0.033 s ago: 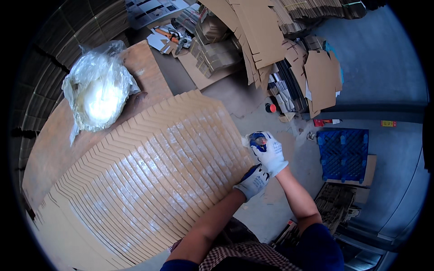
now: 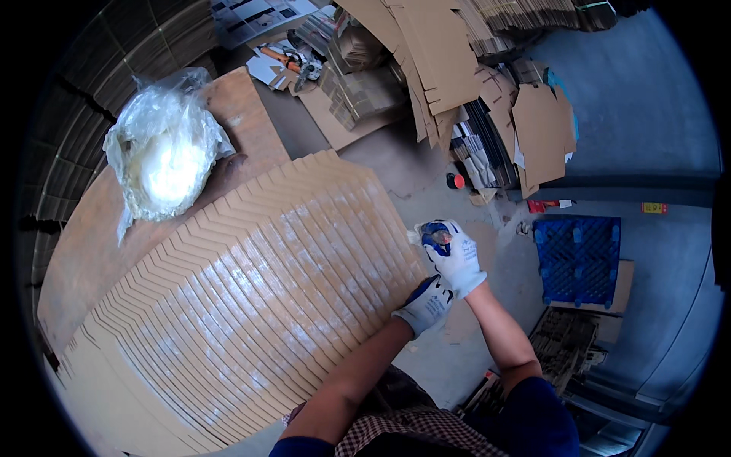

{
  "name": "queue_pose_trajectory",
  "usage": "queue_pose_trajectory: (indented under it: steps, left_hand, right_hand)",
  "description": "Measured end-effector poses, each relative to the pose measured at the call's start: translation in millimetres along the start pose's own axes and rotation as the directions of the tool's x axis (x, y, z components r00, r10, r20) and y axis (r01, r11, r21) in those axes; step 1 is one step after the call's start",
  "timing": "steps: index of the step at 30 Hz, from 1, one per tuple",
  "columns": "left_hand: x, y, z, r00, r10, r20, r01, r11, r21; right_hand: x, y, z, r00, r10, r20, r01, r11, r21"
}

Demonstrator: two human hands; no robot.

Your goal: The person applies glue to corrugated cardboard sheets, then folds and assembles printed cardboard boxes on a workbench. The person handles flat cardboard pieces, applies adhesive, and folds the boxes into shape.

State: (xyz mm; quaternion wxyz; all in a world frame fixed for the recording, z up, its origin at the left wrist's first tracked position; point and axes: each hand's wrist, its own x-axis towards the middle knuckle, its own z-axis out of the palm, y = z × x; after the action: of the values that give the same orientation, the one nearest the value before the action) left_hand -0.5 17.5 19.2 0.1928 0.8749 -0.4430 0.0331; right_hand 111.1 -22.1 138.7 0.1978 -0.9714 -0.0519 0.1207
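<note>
Fanned cardboard sheets [image 2: 282, 282] overlap in a long row on the table, with whitish, shiny wet-looking patches across their middles. At the row's right end, my left hand [image 2: 426, 306], in a white glove with a blue palm, is closed at the edge of the last sheets; its fingertips are partly hidden. Just beyond it my right hand [image 2: 458, 260], gloved alike, is curled around a small grey and reddish thing [image 2: 440, 238]. A whitish end [image 2: 414, 236] sticks out of that grip beside the cardboard corner. My fingers cover most of the held thing, so its kind is unclear.
On the wooden tabletop [image 2: 247, 114] at the far left sits a clear plastic bag [image 2: 169, 156] with pale contents. Stacked flat cartons [image 2: 438, 61] stand at the back. A red-topped container [image 2: 455, 181] is on the floor, and a blue pallet [image 2: 579, 261] is at the right.
</note>
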Motion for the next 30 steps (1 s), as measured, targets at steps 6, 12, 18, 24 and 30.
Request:
queue_pose_trajectory:
  steps: [6,12,18,24,30]
  left_hand:
    - [3,-4,10,0.977,0.032,-0.212,0.035,0.952,0.305]
    - [15,-4,-12,0.903,0.027,0.428,0.012,0.996,-0.088]
    - [16,10,69,0.987,-0.066,-0.146,0.157,0.576,0.802]
    - [1,-4,-2,0.996,-0.064,0.066,0.052,0.983,0.177]
    - [-5,-10,-16,0.989,-0.096,0.109,0.098,0.995,-0.012]
  right_hand:
    - [-23,14,13,0.999,-0.047,0.028,0.044,0.993,0.107]
    - [-30,5,-8,0.999,-0.004,-0.051,0.008,0.996,0.090]
    - [-38,5,1,0.995,-0.083,0.055,0.086,0.995,-0.043]
    - [-60,-36,23,0.914,-0.397,0.082,0.395,0.918,0.040]
    - [-52,-39,16,0.983,-0.174,-0.065,0.175,0.985,0.007]
